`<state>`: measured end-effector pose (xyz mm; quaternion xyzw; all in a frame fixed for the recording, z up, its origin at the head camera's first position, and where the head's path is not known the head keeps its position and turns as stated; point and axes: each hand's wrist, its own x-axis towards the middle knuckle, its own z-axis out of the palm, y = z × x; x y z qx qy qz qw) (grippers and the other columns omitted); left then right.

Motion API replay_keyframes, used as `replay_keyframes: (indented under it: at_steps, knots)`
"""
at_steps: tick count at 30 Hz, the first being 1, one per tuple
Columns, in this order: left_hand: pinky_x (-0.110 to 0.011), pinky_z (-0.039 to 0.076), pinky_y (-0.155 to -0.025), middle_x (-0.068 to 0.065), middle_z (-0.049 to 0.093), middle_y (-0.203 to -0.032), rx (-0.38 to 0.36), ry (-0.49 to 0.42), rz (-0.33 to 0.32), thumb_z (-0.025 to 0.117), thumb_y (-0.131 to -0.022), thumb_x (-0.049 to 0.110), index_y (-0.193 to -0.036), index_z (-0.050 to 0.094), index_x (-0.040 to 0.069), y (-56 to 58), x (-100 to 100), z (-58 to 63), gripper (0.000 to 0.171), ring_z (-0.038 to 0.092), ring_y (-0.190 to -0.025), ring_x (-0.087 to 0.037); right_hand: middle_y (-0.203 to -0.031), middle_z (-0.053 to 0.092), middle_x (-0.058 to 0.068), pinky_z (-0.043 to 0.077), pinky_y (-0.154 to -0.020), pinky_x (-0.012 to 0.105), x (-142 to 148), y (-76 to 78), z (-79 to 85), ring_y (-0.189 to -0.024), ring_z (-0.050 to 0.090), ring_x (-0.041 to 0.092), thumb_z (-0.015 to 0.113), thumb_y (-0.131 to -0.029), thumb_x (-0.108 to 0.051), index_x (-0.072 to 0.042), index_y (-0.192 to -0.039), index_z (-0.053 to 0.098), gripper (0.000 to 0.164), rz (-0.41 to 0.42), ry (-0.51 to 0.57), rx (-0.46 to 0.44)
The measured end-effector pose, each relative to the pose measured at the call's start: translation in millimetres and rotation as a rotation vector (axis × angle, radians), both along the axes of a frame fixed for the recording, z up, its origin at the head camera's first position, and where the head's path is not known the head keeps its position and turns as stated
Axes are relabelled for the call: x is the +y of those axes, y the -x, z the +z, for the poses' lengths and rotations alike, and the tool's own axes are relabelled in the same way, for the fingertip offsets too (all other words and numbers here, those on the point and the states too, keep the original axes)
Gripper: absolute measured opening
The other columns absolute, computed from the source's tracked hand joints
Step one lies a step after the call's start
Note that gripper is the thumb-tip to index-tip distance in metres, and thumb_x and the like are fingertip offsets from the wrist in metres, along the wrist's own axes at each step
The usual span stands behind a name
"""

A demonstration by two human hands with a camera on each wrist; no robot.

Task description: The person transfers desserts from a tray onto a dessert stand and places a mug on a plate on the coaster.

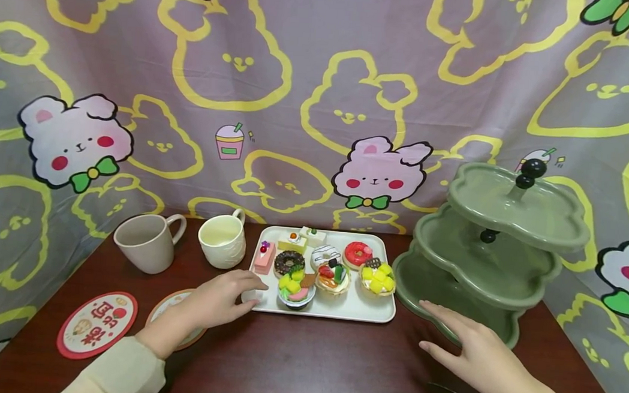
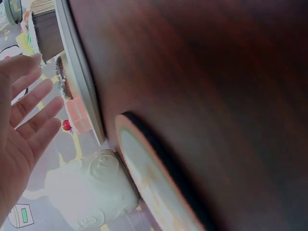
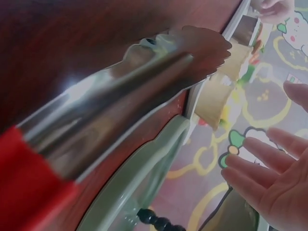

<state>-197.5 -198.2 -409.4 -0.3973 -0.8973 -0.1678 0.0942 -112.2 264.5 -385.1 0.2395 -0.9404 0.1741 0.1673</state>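
My left hand (image 1: 219, 299) hovers by the front left corner of a white rectangular tray (image 1: 350, 313), fingers extended and holding nothing. On the tray are a pink cake slice (image 1: 264, 258), a chocolate donut (image 1: 289, 263), a red donut (image 1: 358, 255), a white striped donut, fruit tarts (image 1: 377, 280) and a fruit cup (image 1: 295, 293). My right hand (image 1: 477, 357), fingers spread and also holding nothing, is in front of the green three-tier stand (image 1: 514, 203). Metal tongs (image 3: 125, 101) with a red handle lie below that hand in the right wrist view.
A grey-beige mug (image 1: 146, 246) and a cream embossed cup (image 1: 222, 245) stand at the back left. Two round coasters lie before them, one red-rimmed (image 1: 98, 324), the other (image 1: 169, 305) partly under my left forearm. A patterned curtain (image 1: 299, 99) hangs behind the table.
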Motion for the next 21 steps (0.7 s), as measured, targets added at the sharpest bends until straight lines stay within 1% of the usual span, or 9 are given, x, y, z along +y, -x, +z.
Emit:
replay_keyframes:
  at_steps: [3,7,10,12,14,17,19,20,21]
  knots:
    - [-0.039,0.056,-0.089,-0.003,0.070,-0.107,-0.030,0.006,-0.014,0.075,-0.091,0.011,-0.112,0.075,0.004,-0.4,-1.0,-3.8,0.021,0.066,-0.100,-0.020,-0.129,0.069,0.001,0.059,-0.082,0.047,6.0,-4.5,-0.4,-0.110,0.069,0.025,0.087,-0.082,-0.035,-0.020,-0.139,0.064,0.063,-0.023,-0.018,-0.011]
    - [-0.038,0.057,-0.087,-0.002,0.070,-0.105,-0.046,0.011,-0.019,0.076,-0.091,0.010,-0.110,0.076,0.005,-1.0,-2.2,-7.0,0.019,0.066,-0.098,-0.019,-0.129,0.069,0.000,0.059,-0.081,0.044,13.7,-9.2,-1.9,-0.110,0.069,0.024,0.085,-0.083,-0.038,-0.018,-0.137,0.066,0.060,-0.064,-0.047,-0.073]
    - [-0.038,0.057,-0.087,-0.003,0.069,-0.106,-0.056,0.025,-0.014,0.076,-0.090,0.009,-0.109,0.076,0.005,-1.3,-2.6,-7.1,0.019,0.066,-0.099,-0.019,-0.129,0.068,-0.002,0.059,-0.081,0.043,19.8,-13.3,-2.9,-0.110,0.068,0.022,0.085,-0.083,-0.041,-0.019,-0.136,0.067,0.060,-0.093,-0.070,-0.111]
    - [-0.038,0.057,-0.087,-0.004,0.069,-0.106,-0.068,0.043,-0.010,0.077,-0.089,0.008,-0.109,0.076,0.004,-1.5,-2.7,-6.7,0.020,0.066,-0.099,-0.020,-0.130,0.068,0.000,0.058,-0.082,0.045,23.6,-15.8,-1.6,-0.110,0.068,0.024,0.083,-0.084,-0.044,-0.019,-0.136,0.067,0.060,-0.121,-0.074,-0.176]
    - [-0.038,0.057,-0.088,-0.004,0.069,-0.106,-0.083,0.062,-0.009,0.077,-0.089,0.007,-0.109,0.077,0.004,-1.0,-2.6,-6.9,0.020,0.066,-0.099,-0.020,-0.130,0.068,0.005,0.058,-0.082,0.048,28.8,-16.9,-0.6,-0.110,0.068,0.028,0.082,-0.085,-0.046,-0.017,-0.137,0.066,0.063,-0.145,-0.075,-0.253]
    - [-0.038,0.057,-0.088,-0.004,0.069,-0.105,-0.105,0.082,-0.011,0.076,-0.089,0.006,-0.107,0.077,0.005,0.6,-2.7,-8.1,0.018,0.066,-0.099,-0.019,-0.129,0.067,0.013,0.057,-0.079,0.050,35.8,-17.8,-0.4,-0.105,0.069,0.030,0.079,-0.086,-0.048,-0.012,-0.140,0.063,0.067,-0.184,-0.076,-0.364]
    - [-0.037,0.057,-0.087,-0.003,0.069,-0.104,-0.113,0.086,-0.016,0.076,-0.088,0.005,-0.105,0.078,0.005,2.0,-3.0,-9.1,0.016,0.067,-0.098,-0.018,-0.126,0.068,0.015,0.057,-0.076,0.048,41.0,-17.3,-1.9,-0.099,0.070,0.028,0.078,-0.088,-0.048,-0.010,-0.142,0.060,0.069,-0.193,-0.081,-0.420]
    - [-0.037,0.057,-0.087,-0.003,0.069,-0.103,-0.116,0.088,-0.016,0.076,-0.088,0.004,-0.104,0.078,0.005,2.5,-3.2,-9.4,0.016,0.067,-0.097,-0.018,-0.121,0.070,0.014,0.057,-0.073,0.046,43.1,-17.3,-2.7,-0.094,0.070,0.025,0.078,-0.088,-0.047,-0.008,-0.143,0.058,0.070,-0.197,-0.082,-0.446]
    - [-0.036,0.057,-0.087,-0.003,0.069,-0.103,-0.119,0.088,-0.017,0.076,-0.088,0.004,-0.103,0.078,0.005,2.9,-3.3,-9.6,0.016,0.067,-0.097,-0.018,-0.112,0.073,0.011,0.057,-0.072,0.043,45.3,-17.5,-3.6,-0.090,0.070,0.021,0.076,-0.090,-0.048,-0.007,-0.145,0.057,0.071,-0.198,-0.090,-0.472]
